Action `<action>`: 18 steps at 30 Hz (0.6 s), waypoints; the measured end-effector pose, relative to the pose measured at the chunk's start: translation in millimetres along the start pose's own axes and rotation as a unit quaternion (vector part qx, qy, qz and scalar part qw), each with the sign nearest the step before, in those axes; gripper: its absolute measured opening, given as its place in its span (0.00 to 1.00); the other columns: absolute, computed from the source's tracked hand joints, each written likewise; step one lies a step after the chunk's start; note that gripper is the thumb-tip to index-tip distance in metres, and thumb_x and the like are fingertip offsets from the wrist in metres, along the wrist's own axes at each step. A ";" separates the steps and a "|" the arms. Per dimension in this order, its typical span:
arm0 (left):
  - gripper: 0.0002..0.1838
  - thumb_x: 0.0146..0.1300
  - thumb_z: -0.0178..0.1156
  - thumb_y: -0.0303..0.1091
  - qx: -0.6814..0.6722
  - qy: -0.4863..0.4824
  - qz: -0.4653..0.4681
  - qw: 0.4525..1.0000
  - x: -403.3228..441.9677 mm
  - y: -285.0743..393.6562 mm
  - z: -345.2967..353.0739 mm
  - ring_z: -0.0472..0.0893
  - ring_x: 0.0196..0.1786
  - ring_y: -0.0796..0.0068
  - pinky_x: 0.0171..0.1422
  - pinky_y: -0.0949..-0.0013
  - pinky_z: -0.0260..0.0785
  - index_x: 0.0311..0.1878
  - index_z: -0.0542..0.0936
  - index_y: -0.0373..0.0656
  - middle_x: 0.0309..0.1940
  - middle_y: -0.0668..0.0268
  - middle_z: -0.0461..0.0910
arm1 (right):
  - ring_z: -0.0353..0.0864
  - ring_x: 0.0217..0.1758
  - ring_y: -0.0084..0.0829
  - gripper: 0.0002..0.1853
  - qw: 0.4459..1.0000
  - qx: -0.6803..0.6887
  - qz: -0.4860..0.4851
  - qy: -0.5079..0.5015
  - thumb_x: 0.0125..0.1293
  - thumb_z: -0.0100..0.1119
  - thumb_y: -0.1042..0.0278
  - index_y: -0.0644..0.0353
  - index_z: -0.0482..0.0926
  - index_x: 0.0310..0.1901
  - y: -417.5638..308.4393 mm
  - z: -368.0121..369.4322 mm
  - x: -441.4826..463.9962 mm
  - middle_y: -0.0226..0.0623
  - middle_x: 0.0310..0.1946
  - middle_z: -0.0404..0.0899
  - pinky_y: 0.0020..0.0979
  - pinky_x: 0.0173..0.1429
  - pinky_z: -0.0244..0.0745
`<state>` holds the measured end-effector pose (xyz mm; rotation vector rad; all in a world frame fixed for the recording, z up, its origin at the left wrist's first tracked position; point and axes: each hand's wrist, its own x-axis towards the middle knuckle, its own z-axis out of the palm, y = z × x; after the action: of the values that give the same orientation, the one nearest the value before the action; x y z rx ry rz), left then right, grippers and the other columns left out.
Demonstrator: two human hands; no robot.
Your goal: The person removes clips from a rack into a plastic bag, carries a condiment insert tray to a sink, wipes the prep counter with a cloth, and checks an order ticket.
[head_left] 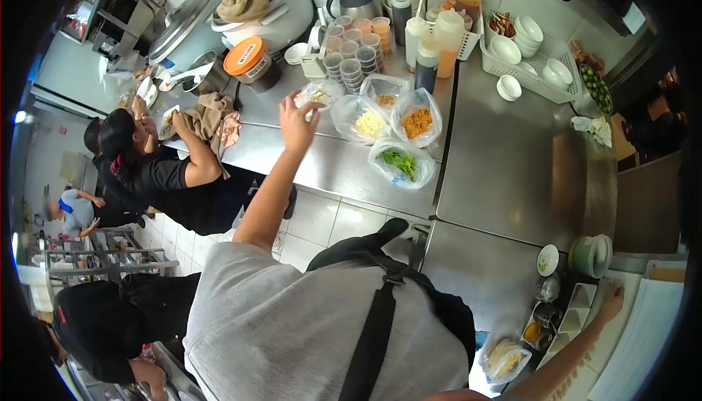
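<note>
My left hand (pixel 298 125) is over the steel counter, fingers apart at the near-left edge of a clear plastic bag (pixel 322 92) with pale contents. Whether the fingertips touch the bag is unclear. Beside it stand open bags of chopped pale yellow food (pixel 369 124), orange-brown crumbly food (pixel 417 122) and light brown bits (pixel 386 98). Closest to me is a bag of green leaves (pixel 399 163). My right hand (pixel 613 301) is far off to the right, over a pale surface near a row of white containers (pixel 578 306); its fingers are too small to read.
Stacked lidded sauce cups (pixel 352 57) and squeeze bottles (pixel 447 39) line the back. A white basket (pixel 537 72) holds bowls. An orange-lidded tub (pixel 252 63) stands left. A co-worker in black (pixel 161 160) works at the counter's left end; another person (pixel 124 328) is behind, lower left.
</note>
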<state>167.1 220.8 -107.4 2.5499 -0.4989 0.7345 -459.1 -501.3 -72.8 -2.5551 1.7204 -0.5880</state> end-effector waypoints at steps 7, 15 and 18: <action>0.21 0.48 0.62 0.26 -0.056 -0.127 -0.107 0.985 41.6 -118.2 81.4 0.79 0.53 0.51 0.58 0.59 0.70 0.50 0.84 0.49 0.52 0.48 0.78 | 0.82 0.48 0.43 0.25 0.997 -0.028 0.021 0.062 0.69 0.48 0.44 0.57 0.82 0.52 6.3 6.3 -4.1 0.42 0.46 0.83 0.37 0.51 0.74; 0.27 0.44 0.60 0.22 -0.075 -0.238 -0.109 0.962 127.1 -99.3 -29.0 0.82 0.22 0.70 0.25 0.68 0.74 0.54 0.78 0.31 0.26 0.53 0.82 | 0.80 0.45 0.24 0.22 0.942 0.320 0.043 0.088 0.68 0.58 0.51 0.64 0.81 0.49 0.4 -30.1 -11.5 0.32 0.39 0.82 0.28 0.50 0.75; 0.27 0.46 0.62 0.21 -0.107 -0.260 -0.057 0.958 133.6 -3.6 -105.0 0.82 0.24 0.72 0.26 0.70 0.74 0.54 0.76 0.26 0.25 0.54 0.82 | 0.78 0.55 0.32 0.22 0.788 0.604 0.061 0.098 0.72 0.52 0.55 0.67 0.75 0.55 -66.8 -61.0 -57.7 0.43 0.54 0.76 0.35 0.63 0.73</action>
<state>231.7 247.4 47.5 2.5216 -0.5528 -0.0468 -437.2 -410.8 -19.5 -1.4534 0.9124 -1.3802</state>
